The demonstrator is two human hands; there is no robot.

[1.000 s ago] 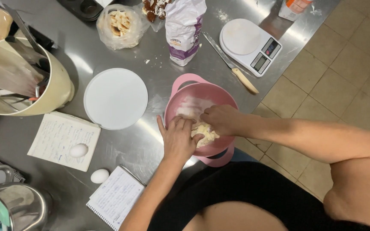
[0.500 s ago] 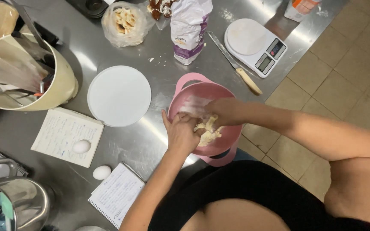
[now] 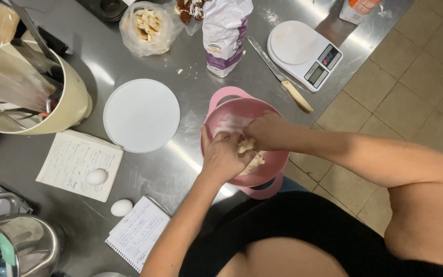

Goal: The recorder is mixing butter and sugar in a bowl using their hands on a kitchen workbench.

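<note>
A pink mixing bowl point(image 3: 226, 115) stands at the near edge of a steel counter, dusted with flour inside. Pale dough point(image 3: 248, 154) lies in it. My left hand point(image 3: 223, 156) is inside the bowl from the near left, fingers closed around the dough. From the right, my right hand point(image 3: 262, 131) reaches in and presses on the same lump. The hands touch each other and hide most of the dough.
A round white lid point(image 3: 141, 115) lies left of the bowl. Behind are a flour bag point(image 3: 224, 33), a knife point(image 3: 281, 77) and a kitchen scale point(image 3: 303, 54). Two eggs point(image 3: 121, 207) and notebooks point(image 3: 79, 164) sit at the near left. A cream utensil crock point(image 3: 52, 97) stands far left.
Both hands have kept kneading in the bowl; my left hand has slid further over the dough. The camera has shifted slightly.
</note>
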